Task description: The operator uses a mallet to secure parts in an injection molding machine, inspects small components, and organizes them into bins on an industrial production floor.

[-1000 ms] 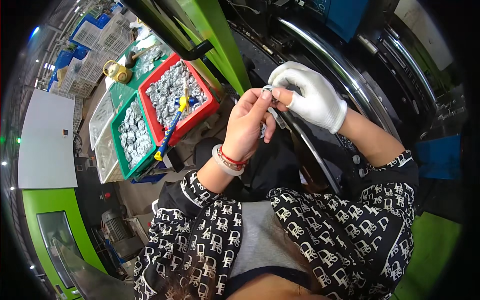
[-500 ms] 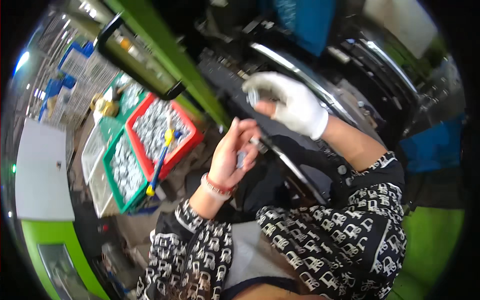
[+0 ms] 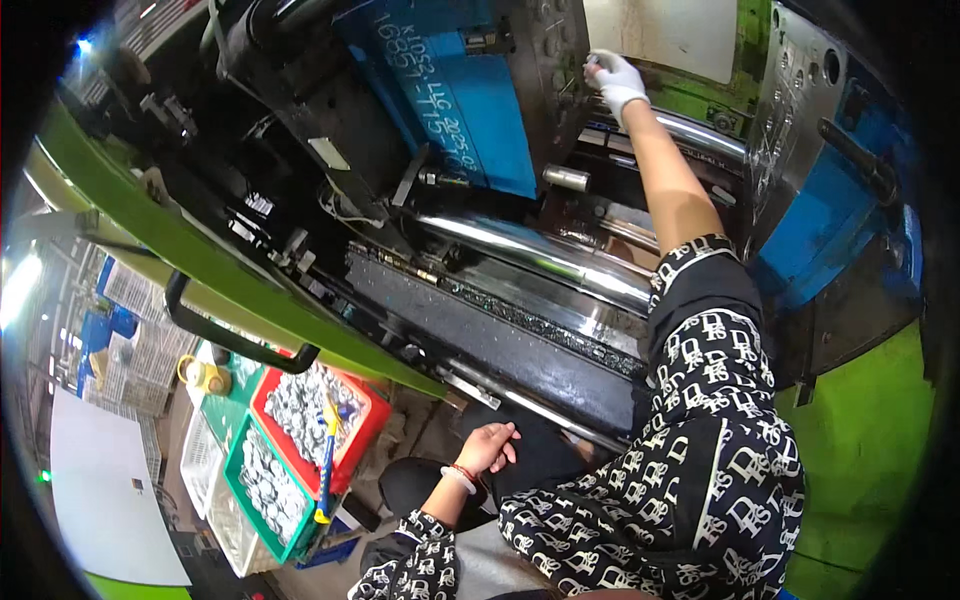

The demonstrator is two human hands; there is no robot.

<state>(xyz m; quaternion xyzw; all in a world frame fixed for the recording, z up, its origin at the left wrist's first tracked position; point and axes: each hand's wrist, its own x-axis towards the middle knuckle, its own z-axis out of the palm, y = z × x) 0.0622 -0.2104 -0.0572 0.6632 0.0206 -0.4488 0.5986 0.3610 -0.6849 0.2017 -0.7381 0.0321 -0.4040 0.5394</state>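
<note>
My right hand [image 3: 617, 84], in a white glove, is stretched far into the machine at the top. Its fingers are bent together beside the dark mould face [image 3: 556, 75] of the blue mould block [image 3: 470, 120]. Whatever is between the fingertips is too small to make out. My left hand [image 3: 487, 447] is bare, with a bracelet at the wrist. It hangs low before my lap, fingers curled inward, and its palm is hidden. Across from the right hand stands the other mould half [image 3: 800, 110], with a shiny metal face.
Thick polished bars [image 3: 540, 255] cross the machine below my right arm. At the left, a red bin [image 3: 378, 415] and a green bin [image 3: 290, 545] hold many small grey parts. A blue and yellow tool [image 3: 327, 460] lies over the red bin. A green door frame with a black handle [image 3: 240, 340] stands nearby.
My right hand has moved from in front of me up and away into the machine. My left hand has dropped lower; the small grey piece seen in it before is no longer visible. The view has shifted.
</note>
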